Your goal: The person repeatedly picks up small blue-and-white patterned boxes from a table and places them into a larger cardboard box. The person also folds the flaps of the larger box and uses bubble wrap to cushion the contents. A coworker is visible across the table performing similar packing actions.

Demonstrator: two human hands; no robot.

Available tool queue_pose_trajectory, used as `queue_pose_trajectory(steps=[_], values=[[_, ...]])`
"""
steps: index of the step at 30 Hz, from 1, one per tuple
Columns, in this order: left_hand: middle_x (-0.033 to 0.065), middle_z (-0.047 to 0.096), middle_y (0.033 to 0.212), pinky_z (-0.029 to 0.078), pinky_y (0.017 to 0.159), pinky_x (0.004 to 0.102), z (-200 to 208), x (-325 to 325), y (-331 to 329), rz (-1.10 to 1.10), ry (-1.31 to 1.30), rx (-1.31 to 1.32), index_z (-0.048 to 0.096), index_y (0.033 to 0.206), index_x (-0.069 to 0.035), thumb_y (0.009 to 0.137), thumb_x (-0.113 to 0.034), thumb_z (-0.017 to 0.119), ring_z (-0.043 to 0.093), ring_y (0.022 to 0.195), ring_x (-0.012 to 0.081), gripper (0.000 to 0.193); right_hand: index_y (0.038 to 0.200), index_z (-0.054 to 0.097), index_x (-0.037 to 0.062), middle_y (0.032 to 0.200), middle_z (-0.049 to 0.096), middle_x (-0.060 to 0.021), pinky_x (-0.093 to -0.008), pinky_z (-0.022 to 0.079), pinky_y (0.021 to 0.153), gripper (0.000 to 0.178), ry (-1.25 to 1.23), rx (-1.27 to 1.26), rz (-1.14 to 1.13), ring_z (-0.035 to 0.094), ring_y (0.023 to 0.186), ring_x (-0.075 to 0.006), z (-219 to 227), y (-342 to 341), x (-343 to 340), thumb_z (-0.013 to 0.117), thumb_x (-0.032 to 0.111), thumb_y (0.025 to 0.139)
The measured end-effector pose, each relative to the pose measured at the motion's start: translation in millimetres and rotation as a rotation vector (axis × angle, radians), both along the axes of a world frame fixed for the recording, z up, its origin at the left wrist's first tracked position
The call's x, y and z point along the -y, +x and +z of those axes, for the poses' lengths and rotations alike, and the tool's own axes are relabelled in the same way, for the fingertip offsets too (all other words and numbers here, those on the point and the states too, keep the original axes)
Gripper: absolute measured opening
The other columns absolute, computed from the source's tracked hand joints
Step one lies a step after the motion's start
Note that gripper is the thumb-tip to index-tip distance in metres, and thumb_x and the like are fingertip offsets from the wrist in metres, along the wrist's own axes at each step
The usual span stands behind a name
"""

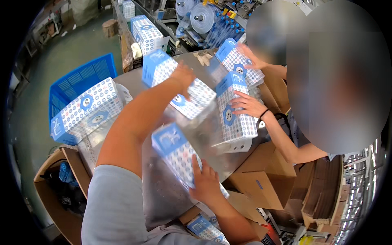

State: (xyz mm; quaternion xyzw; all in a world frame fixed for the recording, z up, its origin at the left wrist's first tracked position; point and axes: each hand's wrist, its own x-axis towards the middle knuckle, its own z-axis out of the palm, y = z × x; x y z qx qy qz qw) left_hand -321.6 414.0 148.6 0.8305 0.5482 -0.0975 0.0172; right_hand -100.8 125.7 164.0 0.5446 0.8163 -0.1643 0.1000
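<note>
My left hand [183, 79], reaching far over the table, grips the top of a blue-and-white packaged box [161, 67] printed with small round motifs; motion smears both. Nearer to me, my right hand [207, 181] is wrapped over the near end of a similar patterned packaged box [170, 143], which lies slanted on the metal table [157, 196]. Its fingers bend over the box's edge, and the underside is hidden. Across from me, a co-worker's hand [248, 106] rests on another packaged box [237, 110], and their other hand [253, 57] touches a further packaged box [234, 57].
At the left, a packaged box [92, 106] lies by a blue plastic crate [81, 73]. An open carton [261, 179] stands at the table's right edge. Below my right arm, a carton holds packaged boxes [204, 228]. Machinery with film rolls [203, 18] stands behind.
</note>
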Motion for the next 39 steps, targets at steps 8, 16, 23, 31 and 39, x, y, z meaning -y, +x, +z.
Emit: queue_pose_trajectory(steps=[8,16,23,31,39], values=[[0.0136,0.059,0.119,0.050,0.087,0.0464,-13.4,72.3,19.8,0.146,-0.147,0.259,0.020,0.151,-0.011,0.064,-0.042,0.075,0.055,0.115,0.0308,0.107,0.143,0.035,0.0055,0.109,0.055,-0.0162,-0.0499,0.040,0.084,0.101,0.222,-0.318,-0.073,0.052,0.102,-0.0373,-25.2,38.9,23.5,0.082,0.024,0.057],[0.0162,0.063,0.117,0.053,0.083,0.0394,-2.9,147.3,-2.1,0.729,-0.814,1.236,0.055,0.126,0.001,0.071,-0.040,0.074,0.065,0.100,0.0295,0.071,0.142,0.031,-0.0016,0.126,0.051,-0.0146,-0.0372,0.040,0.101,0.104,0.216,-1.119,-0.356,0.053,0.116,-0.0276,24.2,190.6,116.5,0.087,0.009,0.056],[0.0175,0.058,0.126,0.049,0.096,0.0427,31.4,309.3,102.9,0.686,-1.362,2.269,0.050,0.132,-0.001,0.094,-0.032,0.051,0.060,0.111,0.0304,0.048,0.141,0.031,0.0017,0.133,0.050,-0.0137,-0.0387,0.045,0.098,0.072,0.370,-1.280,-0.625,0.054,0.117,-0.0229,36.3,313.8,226.7,0.071,0.017,0.084],[0.0158,0.055,0.131,0.048,0.096,0.0414,69.0,425.3,248.8,0.482,-1.379,2.494,0.050,0.133,-0.004,0.099,-0.042,0.039,0.058,0.114,0.0289,0.052,0.137,0.032,0.0038,0.128,0.046,-0.0129,-0.0446,0.042,0.098,0.099,0.636,-1.200,-1.045,0.048,0.116,-0.0282,11.9,440.1,386.8,0.087,0.003,0.055],[0.0206,0.056,0.115,0.048,0.083,0.0447,12.4,443.9,293.7,-0.584,-0.065,0.784,0.043,0.139,-0.007,0.066,-0.029,0.078,0.057,0.098,0.0372,0.084,0.135,0.040,-0.0008,0.133,0.046,-0.0163,-0.0444,0.043,0.098,0.082,1.025,-1.456,-1.025,0.052,0.115,-0.0304,37.2,494.1,476.4,0.081,0.016,0.066]])
